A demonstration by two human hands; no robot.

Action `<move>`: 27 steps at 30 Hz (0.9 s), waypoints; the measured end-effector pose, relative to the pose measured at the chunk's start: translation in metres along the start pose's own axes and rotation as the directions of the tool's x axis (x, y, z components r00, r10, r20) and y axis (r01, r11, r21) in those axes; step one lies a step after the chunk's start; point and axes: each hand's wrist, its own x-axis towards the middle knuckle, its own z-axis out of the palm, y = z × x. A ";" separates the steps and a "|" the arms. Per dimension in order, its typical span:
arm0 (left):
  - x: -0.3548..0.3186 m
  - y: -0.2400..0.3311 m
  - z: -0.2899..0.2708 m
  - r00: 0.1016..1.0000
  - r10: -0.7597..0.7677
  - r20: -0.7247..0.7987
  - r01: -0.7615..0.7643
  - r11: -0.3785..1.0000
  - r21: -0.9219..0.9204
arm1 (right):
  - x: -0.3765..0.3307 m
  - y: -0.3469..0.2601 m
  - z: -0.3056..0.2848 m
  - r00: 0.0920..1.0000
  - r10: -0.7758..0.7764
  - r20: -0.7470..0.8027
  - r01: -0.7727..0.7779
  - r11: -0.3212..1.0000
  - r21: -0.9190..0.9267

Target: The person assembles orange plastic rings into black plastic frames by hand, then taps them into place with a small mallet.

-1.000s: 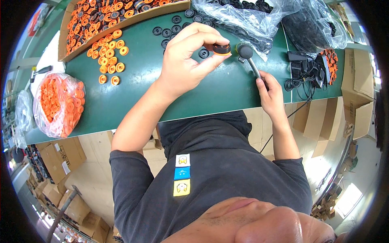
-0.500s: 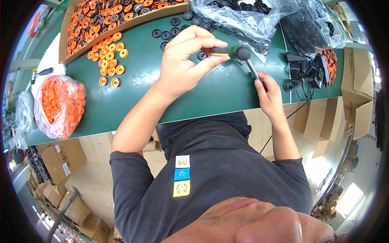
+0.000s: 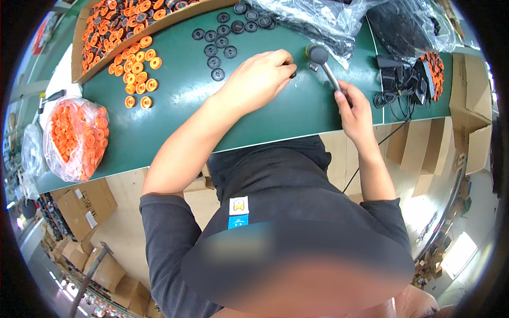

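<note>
My left hand [image 3: 260,79] is closed over the green table, its fingers wrapped round a small black disc [image 3: 293,75] that shows only at the fingertips. In my right hand [image 3: 354,108] is a mallet [image 3: 318,55] with a black round head and a grey shaft, its head just above the tabletop. Several loose black discs [image 3: 210,50] lie beyond my left wrist. To the left of them are several orange discs [image 3: 138,68] with raised hubs.
At the back left stands a cardboard box [image 3: 159,25] of orange and black discs. A plastic bag of orange parts [image 3: 77,139] sits at the left edge. Clear bags [image 3: 313,24] of black parts lie at the back. Black adapters with cables [image 3: 395,87] rest at the right.
My left hand has turned palm down and covered most of the orange-and-black disc it was pinching upright. The mallet has stayed nearly in place, its head slightly farther back.
</note>
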 end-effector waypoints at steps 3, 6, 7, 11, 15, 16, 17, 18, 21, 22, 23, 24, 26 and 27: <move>0.006 0.005 -0.002 0.994 0.099 0.052 -0.103 0.991 0.087 | 0.002 0.010 -0.002 0.997 0.078 0.025 -0.080 0.993 0.084; 0.003 -0.002 -0.008 0.986 0.139 0.088 -0.148 0.983 0.111 | -0.004 -0.005 -0.015 0.956 0.245 0.162 -0.281 0.922 0.265; 0.002 -0.006 -0.008 0.987 0.134 0.087 -0.141 0.987 0.080 | -0.008 -0.013 -0.020 0.935 0.279 0.218 -0.338 0.887 0.314; 0.004 -0.009 -0.008 0.993 0.101 0.061 -0.102 0.995 0.021 | -0.026 -0.034 -0.034 0.911 0.276 0.306 -0.355 0.902 0.245; 0.003 -0.007 -0.005 0.999 -0.020 0.047 0.022 0.999 -0.041 | -0.031 -0.052 -0.032 0.964 0.098 0.249 -0.105 0.994 0.015; 0.002 -0.007 -0.005 0.999 -0.023 0.042 0.024 0.999 -0.040 | -0.030 -0.057 -0.031 0.968 0.053 0.245 -0.042 0.998 -0.047; 0.001 -0.008 -0.004 1.000 -0.010 0.022 0.011 0.999 -0.038 | -0.029 -0.056 -0.028 0.975 -0.005 0.223 0.017 0.998 -0.054; 0.000 -0.008 -0.003 1.000 0.002 0.003 -0.002 0.999 -0.036 | -0.028 -0.056 -0.026 0.974 -0.007 0.224 0.020 0.998 -0.059; 0.002 -0.009 -0.001 1.000 0.015 -0.006 -0.015 0.998 -0.055 | -0.025 -0.058 -0.026 0.972 -0.049 0.231 0.080 0.989 -0.128; 0.002 -0.009 -0.001 1.000 0.013 -0.012 -0.014 0.998 -0.055 | -0.024 -0.062 -0.028 0.967 -0.037 0.252 0.076 0.986 -0.149; 0.001 -0.010 -0.001 1.000 0.011 -0.015 -0.012 0.998 -0.054 | -0.022 -0.066 -0.030 0.961 -0.025 0.275 0.074 0.983 -0.168; 0.001 -0.010 -0.001 1.000 0.008 -0.019 -0.009 0.999 -0.052 | -0.019 -0.070 -0.032 0.960 -0.028 0.279 0.078 0.982 -0.170; 0.001 -0.010 -0.002 1.000 -0.002 -0.010 0.002 0.998 -0.063 | -0.016 -0.077 -0.037 0.952 -0.019 0.304 0.071 0.984 -0.160; 0.001 -0.009 -0.002 1.000 -0.009 0.003 0.009 0.997 -0.073 | -0.017 -0.077 -0.037 0.951 -0.020 0.307 0.074 0.984 -0.163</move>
